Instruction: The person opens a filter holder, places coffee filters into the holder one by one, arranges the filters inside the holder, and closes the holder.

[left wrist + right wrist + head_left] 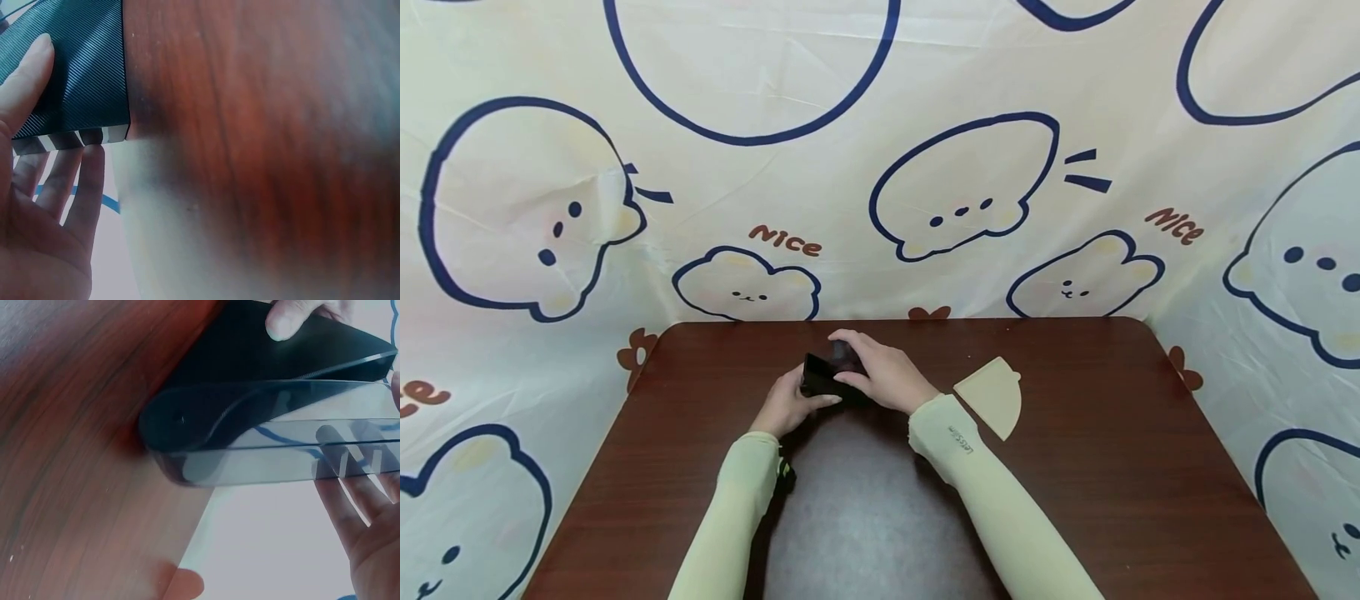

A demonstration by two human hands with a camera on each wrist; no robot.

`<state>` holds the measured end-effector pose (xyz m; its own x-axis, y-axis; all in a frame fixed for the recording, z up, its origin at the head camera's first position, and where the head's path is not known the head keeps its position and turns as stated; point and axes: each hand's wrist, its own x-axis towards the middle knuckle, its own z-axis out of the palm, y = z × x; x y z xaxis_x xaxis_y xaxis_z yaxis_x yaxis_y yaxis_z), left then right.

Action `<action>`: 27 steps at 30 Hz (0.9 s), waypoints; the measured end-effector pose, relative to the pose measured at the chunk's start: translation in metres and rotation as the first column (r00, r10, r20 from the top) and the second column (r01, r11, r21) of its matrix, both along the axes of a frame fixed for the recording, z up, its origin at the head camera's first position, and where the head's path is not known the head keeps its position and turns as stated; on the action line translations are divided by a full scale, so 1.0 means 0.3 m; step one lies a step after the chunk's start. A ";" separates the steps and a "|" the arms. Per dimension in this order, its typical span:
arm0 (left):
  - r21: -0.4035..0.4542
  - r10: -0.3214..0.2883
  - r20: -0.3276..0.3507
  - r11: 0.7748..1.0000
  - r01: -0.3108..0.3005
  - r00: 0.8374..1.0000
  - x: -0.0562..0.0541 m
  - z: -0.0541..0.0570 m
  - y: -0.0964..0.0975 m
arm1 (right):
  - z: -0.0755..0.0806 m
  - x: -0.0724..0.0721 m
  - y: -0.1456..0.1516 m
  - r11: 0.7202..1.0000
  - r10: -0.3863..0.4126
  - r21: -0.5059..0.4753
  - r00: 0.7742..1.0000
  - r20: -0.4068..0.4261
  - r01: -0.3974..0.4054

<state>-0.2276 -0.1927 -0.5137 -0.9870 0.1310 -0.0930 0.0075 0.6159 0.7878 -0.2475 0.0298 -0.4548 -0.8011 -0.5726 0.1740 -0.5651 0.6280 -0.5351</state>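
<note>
Black ribbed box [87,81] is at the bench's [1075,483] far side. Left hand [784,406] fingers grip it, thumb on the ribbed face, likely steadying it. Right hand [891,375] fingers hold the smoky see-through cover [262,465], presumably for separate control.

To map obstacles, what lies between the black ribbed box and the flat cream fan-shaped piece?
The right hand and pale green cuff, then a narrow bare strip of brown table, in the head view.
</note>
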 end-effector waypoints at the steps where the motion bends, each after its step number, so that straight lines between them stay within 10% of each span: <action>1: 0.001 0.001 0.000 1.000 -0.001 1.000 0.000 -0.001 0.000 | 0.001 0.000 0.009 1.000 -0.005 -0.012 1.000 0.006 0.005; 27: 0.004 -0.021 0.053 1.000 0.021 0.998 0.004 -0.005 -0.009 | -0.002 -0.014 0.310 0.982 -0.081 -0.153 0.978 0.191 0.111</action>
